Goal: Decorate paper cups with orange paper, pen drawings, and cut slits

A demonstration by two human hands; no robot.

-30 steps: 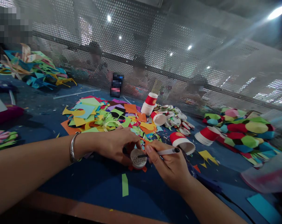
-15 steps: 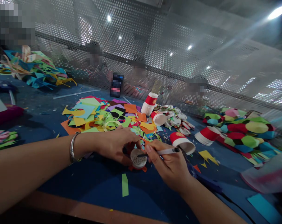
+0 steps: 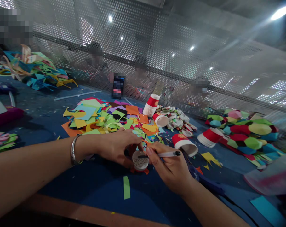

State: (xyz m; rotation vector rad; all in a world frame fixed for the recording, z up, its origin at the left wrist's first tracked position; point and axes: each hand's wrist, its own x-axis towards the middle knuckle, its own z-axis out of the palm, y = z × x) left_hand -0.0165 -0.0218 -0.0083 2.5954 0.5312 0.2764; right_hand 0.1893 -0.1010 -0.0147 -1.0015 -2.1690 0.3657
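A small round paper cup bottom [image 3: 140, 163] with a net of dark lines drawn on its white face sits low over the table. My left hand [image 3: 119, 146] steadies it from the left, thumb and fingers curled round its edge. Between the thumb and fingers of my right hand [image 3: 168, 168] is a pen [image 3: 167, 154] with a clear barrel and black end. Its tip lies at the upper part of the white face. Orange-red flaps [image 3: 146, 171] stick out beneath the cup bottom. A green paper strip [image 3: 126, 187] lies just in front.
Coloured paper scraps [image 3: 86, 113] are heaped beyond my hands. Red-and-white paper cups [image 3: 185, 145] lie to the right, near a corded blue tool [image 3: 211, 186]. Patchwork paper pieces [image 3: 247, 129] sit at far right. A phone [image 3: 118, 86] stands against the perforated screen [image 3: 69, 19].
The pen tip has shifted slightly up and left on the white face, and the pen lies a little flatter. My left hand and the cup bottom stay in place.
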